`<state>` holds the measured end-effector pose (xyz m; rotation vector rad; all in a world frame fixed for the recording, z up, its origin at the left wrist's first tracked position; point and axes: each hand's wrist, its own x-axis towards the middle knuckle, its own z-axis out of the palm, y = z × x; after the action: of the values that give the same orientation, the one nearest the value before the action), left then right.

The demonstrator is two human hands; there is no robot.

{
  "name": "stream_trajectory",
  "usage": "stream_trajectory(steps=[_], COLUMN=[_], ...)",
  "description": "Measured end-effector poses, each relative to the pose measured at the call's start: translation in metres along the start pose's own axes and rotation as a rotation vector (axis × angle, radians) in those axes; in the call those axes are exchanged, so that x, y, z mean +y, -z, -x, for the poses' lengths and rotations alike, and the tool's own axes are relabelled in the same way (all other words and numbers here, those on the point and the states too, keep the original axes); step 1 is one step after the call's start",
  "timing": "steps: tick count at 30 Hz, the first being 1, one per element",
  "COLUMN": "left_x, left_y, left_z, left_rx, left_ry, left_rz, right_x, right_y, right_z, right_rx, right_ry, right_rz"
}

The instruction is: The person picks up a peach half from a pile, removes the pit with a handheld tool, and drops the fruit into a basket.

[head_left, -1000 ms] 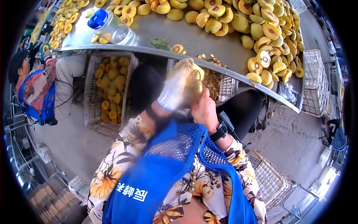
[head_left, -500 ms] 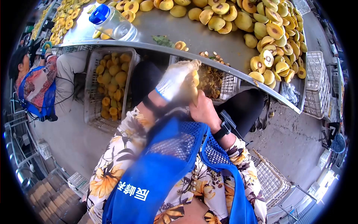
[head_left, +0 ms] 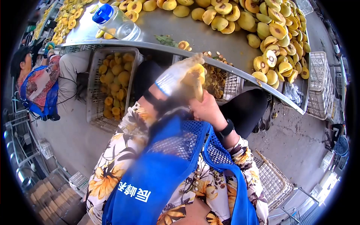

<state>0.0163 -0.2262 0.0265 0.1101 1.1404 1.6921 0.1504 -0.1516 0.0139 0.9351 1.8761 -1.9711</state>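
Observation:
My left hand [head_left: 178, 77], in a white knitted glove, is closed around a yellow peach half [head_left: 200, 70] above the gap between my knees. Bare, my right hand [head_left: 204, 110] sits just below it, fingers wrapped round a tan, stick-like hand tool [head_left: 197, 91]. The tool's upper end reaches the fruit, where its tip is hidden. Beneath my hands stands a white crate [head_left: 233, 87] holding pits and scraps. Overhead in this view, halved peaches [head_left: 277, 48] are heaped on the metal table [head_left: 165, 26].
A crate of peaches [head_left: 116, 84] stands on the floor at left, near a seated person [head_left: 39, 84]. A blue-capped water bottle [head_left: 118, 24] stands on the table, whose metal edge runs just beyond my hands. White crates [head_left: 317, 84] are stacked at right; another crate [head_left: 272, 180] lies behind.
My right hand and the tool have tilted slightly, showing more of the tool's tan length. The peach half in my gloved hand has turned and is more visible.

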Motion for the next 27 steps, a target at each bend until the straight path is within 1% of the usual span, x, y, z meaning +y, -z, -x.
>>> stream_trajectory(steps=[1,4,5,7,8,9,10,12,14,16,18,19,21,22,23,24,26,27], left_x=[0.003,-0.017,-0.021,-0.026,-0.025,-0.025,-0.026,-0.027,-0.046,-0.050,-0.036,-0.031,-0.027,-0.031,-0.033,-0.033,-0.024,-0.024], left_y=[-0.008,0.006,0.005,0.000,-0.005,-0.007,-0.008,-0.009,0.013,0.018,0.002,-0.003,-0.009,-0.007,-0.007,-0.005,-0.003,0.007], left_z=[0.004,0.004,-0.001,0.001,0.002,-0.001,-0.003,-0.004,-0.015,-0.016,-0.010,-0.009,-0.010,-0.016,-0.021,-0.023,-0.009,-0.015], left_rx=[0.060,0.002,0.020,0.170,0.241,0.259,0.257,0.254,0.123,0.062,0.070,0.104,0.178,0.218,0.258,0.299,0.318,0.313], left_ry=[0.062,-0.031,-0.024,-0.118,-0.164,-0.127,-0.140,-0.174,-0.373,-0.292,0.062,0.064,0.063,0.018,-0.029,-0.076,-0.149,-0.068], left_rz=[0.305,0.253,0.276,0.123,0.044,0.015,-0.013,-0.071,-0.319,-0.237,0.179,0.207,0.265,0.306,0.348,0.389,0.140,0.248], right_x=[-0.009,-0.007,-0.005,-0.002,-0.003,-0.003,-0.003,-0.006,-0.005,-0.001,-0.005,-0.007,0.002,0.008,0.013,0.014,0.018,0.020], right_y=[0.001,-0.005,-0.007,-0.009,-0.008,-0.006,-0.005,-0.001,0.001,0.002,0.002,0.003,0.008,0.011,0.010,0.014,0.024,0.028], right_z=[0.003,0.000,-0.001,-0.004,-0.005,-0.003,-0.001,0.002,0.002,0.001,0.003,0.004,-0.002,-0.007,-0.010,-0.005,-0.010,-0.009], right_rx=[-0.053,-0.086,-0.088,-0.087,-0.134,-0.180,-0.226,-0.284,-0.348,-0.411,-0.425,-0.433,-0.562,-0.631,-0.650,-0.644,-0.842,-0.795], right_ry=[-0.096,-0.054,-0.049,-0.037,-0.076,-0.116,-0.159,-0.180,-0.188,-0.187,-0.215,-0.229,-0.191,-0.168,-0.140,0.038,0.344,0.313], right_rz=[-0.119,-0.175,-0.152,-0.108,-0.187,-0.267,-0.347,-0.486,-0.581,-0.637,-0.666,-0.678,-0.857,-0.944,-0.984,-1.031,-1.275,-1.204])
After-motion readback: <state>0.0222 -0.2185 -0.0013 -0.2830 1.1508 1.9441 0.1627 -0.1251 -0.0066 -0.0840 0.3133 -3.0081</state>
